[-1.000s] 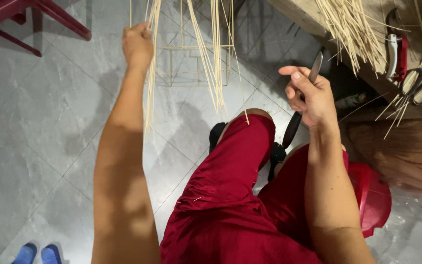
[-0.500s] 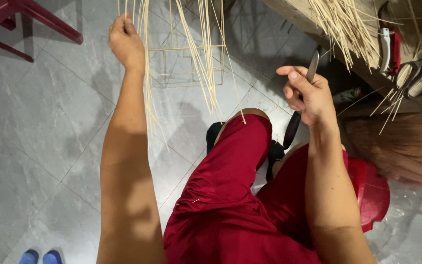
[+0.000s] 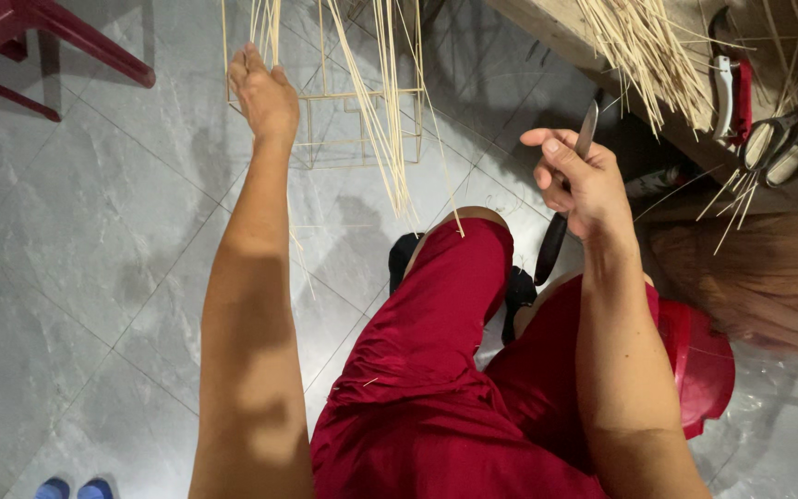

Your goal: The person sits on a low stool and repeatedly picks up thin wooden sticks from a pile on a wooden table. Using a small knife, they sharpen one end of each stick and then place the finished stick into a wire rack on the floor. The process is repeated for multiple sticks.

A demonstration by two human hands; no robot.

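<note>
My left hand (image 3: pixel 263 92) is stretched out ahead, its fingers among thin pale bamboo strips (image 3: pixel 382 102) that hang down from above. A small frame of thin sticks (image 3: pixel 362 129) stands on the floor just beyond that hand. My right hand (image 3: pixel 576 180) is raised beside my knee and grips a knife (image 3: pixel 565 208) with a dark handle, blade pointing up. I sit on a red stool (image 3: pixel 702 365), in red shorts.
A wooden bench (image 3: pixel 787 139) at the upper right carries a pile of bamboo strips (image 3: pixel 648 46), red-handled pruners (image 3: pixel 730 88) and scissors (image 3: pixel 776 152). A red chair leg (image 3: pixel 66 42) crosses the upper left. Grey floor tiles (image 3: pixel 66 277) lie to the left. Blue shoes (image 3: pixel 71 488) show at the bottom.
My left hand has reached farther forward and up along the hanging strips. The right hand with the knife has stayed where it was.
</note>
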